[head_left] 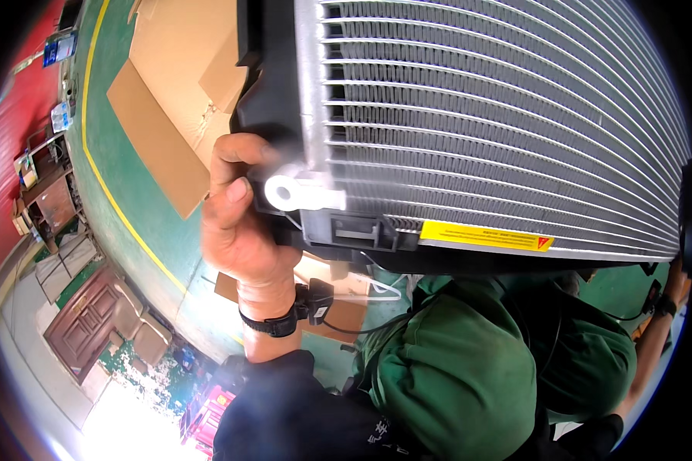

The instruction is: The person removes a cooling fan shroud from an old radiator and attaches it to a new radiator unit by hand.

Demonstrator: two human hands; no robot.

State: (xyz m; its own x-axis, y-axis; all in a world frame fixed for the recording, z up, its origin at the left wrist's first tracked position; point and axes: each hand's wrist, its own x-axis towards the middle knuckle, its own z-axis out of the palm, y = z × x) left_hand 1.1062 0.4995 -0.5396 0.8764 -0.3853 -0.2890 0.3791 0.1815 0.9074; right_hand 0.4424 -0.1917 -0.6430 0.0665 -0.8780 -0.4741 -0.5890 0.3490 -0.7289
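A large car radiator (pixel 500 115) with silver fins and tubes fills the upper right, raised in front of me. Black plastic frames its left side, and a yellow label (pixel 484 236) runs along its lower edge. My left hand (pixel 242 219) is closed round the lower left corner, its fingers curled over the black frame beside a round white metal fitting (pixel 283 193). At the far right, my right hand (pixel 675 283) supports the opposite lower corner; its fingers are mostly hidden behind the radiator.
Flattened brown cardboard (pixel 181 77) lies on the green floor (pixel 123 154), which has a yellow line. More cardboard (pixel 338 307) lies below the radiator. A brown panelled door (pixel 84 319) and a cluttered wooden cabinet (pixel 54 196) are at the left. Black straps circle both my wrists.
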